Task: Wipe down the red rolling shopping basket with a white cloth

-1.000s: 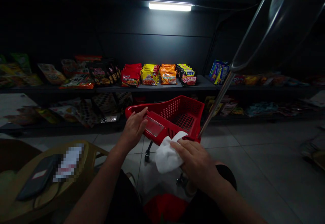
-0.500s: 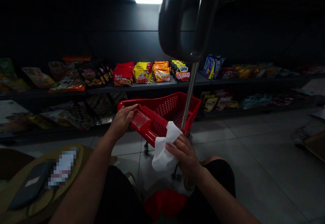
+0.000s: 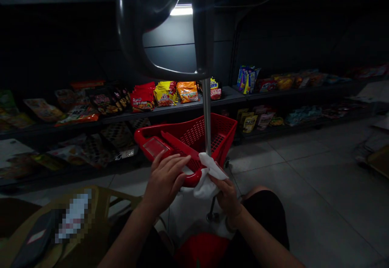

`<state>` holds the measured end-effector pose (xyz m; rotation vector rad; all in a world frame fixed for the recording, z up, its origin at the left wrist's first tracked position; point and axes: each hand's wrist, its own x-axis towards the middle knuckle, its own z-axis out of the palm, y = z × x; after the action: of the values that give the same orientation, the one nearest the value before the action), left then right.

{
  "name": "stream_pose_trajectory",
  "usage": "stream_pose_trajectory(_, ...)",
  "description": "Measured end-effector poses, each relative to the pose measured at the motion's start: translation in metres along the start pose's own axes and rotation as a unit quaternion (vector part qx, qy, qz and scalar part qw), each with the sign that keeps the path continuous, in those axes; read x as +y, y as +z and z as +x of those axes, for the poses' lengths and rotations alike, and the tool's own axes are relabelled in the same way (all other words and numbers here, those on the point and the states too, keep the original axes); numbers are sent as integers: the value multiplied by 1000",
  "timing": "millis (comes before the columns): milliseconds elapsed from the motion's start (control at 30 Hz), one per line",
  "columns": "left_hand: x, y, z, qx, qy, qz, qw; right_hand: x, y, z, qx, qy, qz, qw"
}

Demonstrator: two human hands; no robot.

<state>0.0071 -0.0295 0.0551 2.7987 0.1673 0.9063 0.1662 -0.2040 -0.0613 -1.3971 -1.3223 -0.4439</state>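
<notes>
In front of me is a small red shopping cart with perforated plastic walls. My left hand lies over its red handle, fingers stretched out and pointing right. A white cloth is bunched in my right hand, against the handle's right end near the foot of a metal pole. The pole rises upright by the cart to a large dark loop-shaped grip, close to the camera. A clear panel is set in the cart's handle, left of my left hand.
Behind the cart, a dark shelf carries bagged noodles and snacks. At lower left, a tan stool bears a dark flat object and a blurred-out item. Something red shows between my knees.
My left hand has slid right and nearer along the handle, towards the cloth. My right hand has moved slightly right with the cloth. The view has shifted, so the pole and loop appear further left.
</notes>
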Motion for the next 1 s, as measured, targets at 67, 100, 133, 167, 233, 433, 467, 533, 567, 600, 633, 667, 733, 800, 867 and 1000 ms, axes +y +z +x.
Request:
stream_pose_trajectory(67, 3, -1, -1, -29, 3, 8, 1000, 0, -3, -4, 8, -3, 10, 1000)
stream_pose_trajectory(100, 2, -4, 0, -39, -2, 8, 999, -1, -4, -5, 11, -5, 24, 1000)
stream_pose_trajectory(133, 0, -7, 0, -48, -6, 8, 999, -3, -5, -5, 16, -5, 39, 999)
stream_pose_trajectory(167, -3, -10, 0, -56, -6, 7, 998, -4, -6, -4, 23, 1, 52, 998)
stream_pose_trajectory(233, -6, -17, -1, -63, -1, 2, 998, -6, -7, -1, 48, 26, 58, 997)
stream_pose_trajectory(433, -12, -30, -22, -16, 3, -24, 1000, 2, -1, 8, 26, -27, 42, 998)
stream_pose_trajectory(467, -14, -32, -26, -14, 2, -29, 999, 7, -1, 7, 21, -39, 28, 999)
stream_pose_trajectory(533, -20, -37, -34, -18, 0, -36, 999, 20, -2, 4, 15, -35, -17, 999)
stream_pose_trajectory(567, -23, -40, -38, -19, -2, -38, 999, 26, -3, 2, 18, -23, -41, 999)
stream_pose_trajectory(600, -26, -43, -41, -15, -2, -41, 999, 32, -3, -1, 19, -10, -59, 998)
stream_pose_trajectory(633, -29, -46, -44, -9, -1, -45, 999, 36, -2, -5, 21, 0, -70, 997)
stream_pose_trajectory(667, -31, -48, -46, 1, 3, -51, 999, 39, -1, -8, 24, 6, -73, 997)
stream_pose_trajectory(733, -36, -51, -50, 16, 8, -62, 998, 41, 3, -13, 18, 8, -64, 998)
stream_pose_trajectory(800, -41, -52, -51, 25, 3, -69, 997, 37, 7, -13, 6, 10, -51, 999)
stream_pose_trajectory(867, -49, -50, -49, 30, -10, -70, 997, 34, 10, -10, -7, 19, -42, 999)
stream_pose_trajectory(1000, -72, -44, -39, 40, -28, -73, 996, 39, 15, 5, -42, 37, -35, 998)
